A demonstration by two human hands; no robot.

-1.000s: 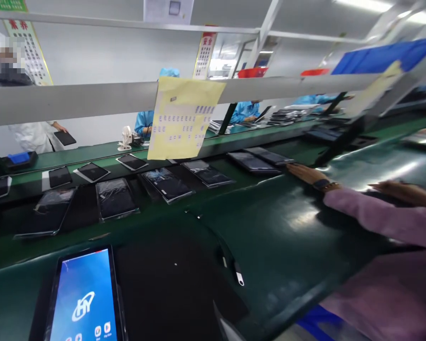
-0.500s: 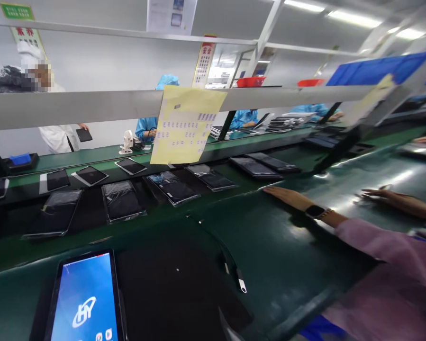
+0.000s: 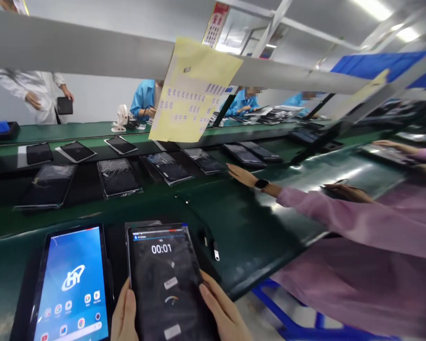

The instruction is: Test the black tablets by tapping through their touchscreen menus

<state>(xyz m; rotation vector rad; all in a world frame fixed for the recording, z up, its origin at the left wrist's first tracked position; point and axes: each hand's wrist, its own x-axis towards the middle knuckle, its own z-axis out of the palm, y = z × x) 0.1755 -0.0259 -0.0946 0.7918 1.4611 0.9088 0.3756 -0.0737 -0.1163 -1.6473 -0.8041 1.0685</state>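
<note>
A tablet (image 3: 170, 279) with a dark screen reading 00:01 is held upright between my two hands at the bottom middle. My left hand (image 3: 125, 312) is closed on its left edge, thumb at the front. On the opposite edge, my right hand (image 3: 223, 310) grips it in the same way. Just left of it lies a second tablet (image 3: 74, 279), lit with a blue home screen and a white logo. A short black cable (image 3: 207, 229) with a white-tipped plug lies on the green bench right of the held tablet.
Several film-wrapped tablets (image 3: 118, 177) line the raised strip behind. A yellow sheet (image 3: 194, 90) hangs from the grey rail (image 3: 92, 54). At right, a co-worker's pink sleeve (image 3: 315, 206) reaches over the bench (image 3: 255, 232). A blue stool frame (image 3: 287, 322) stands below. Other people work across the line.
My hands have come into view holding the dark-screened tablet. The view has tipped downward. The co-worker's outstretched hand now shows further left, near the wrapped tablets.
</note>
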